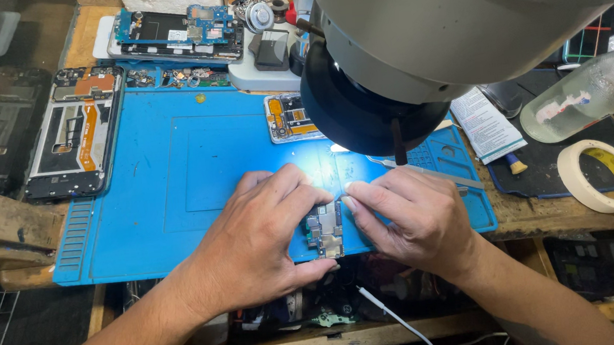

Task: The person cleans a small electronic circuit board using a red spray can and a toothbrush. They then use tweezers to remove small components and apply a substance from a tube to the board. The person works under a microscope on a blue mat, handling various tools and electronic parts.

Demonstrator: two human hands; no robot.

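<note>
1. Position: the small circuit board [326,230] lies at the lower centre of the frame, on the near edge of the blue work mat [173,169], directly below the microscope head [414,37] that fills the upper right.
2. Left hand [253,236]: the fingers are curled and closed on the board's left edge, with the thumb under its near end. The grip appears to act as a clamp.
3. Right hand [418,214]: fingertips press on the board's right edge. A thin metal tool, probably tweezers [425,171], runs along the top of the hand; whether the fingers grip it cannot be told.
4. Recommended practice, as a judgement from this view: the operator should keep the board flat on the mat and inside the bright patch of lamp light, hold it by the edges only, and rest both wrists on the mat edge so that fingertip movement stays fine.
5. Risk: the board overhangs the mat's near edge, so a slip could drop it into the cluttered tray below.
6. Count, visible items:
   - hands: two
   - loose circuit boards: one
   - opened phone bodies: three, one at the left of the frame [74,134], one at the upper left [176,32], one partly under the microscope [287,119]
   - tape rolls [603,176]: one, right of frame
   - clear bottles [589,92]: one, upper right
   - folded paper leaflets [486,123]: one
</note>
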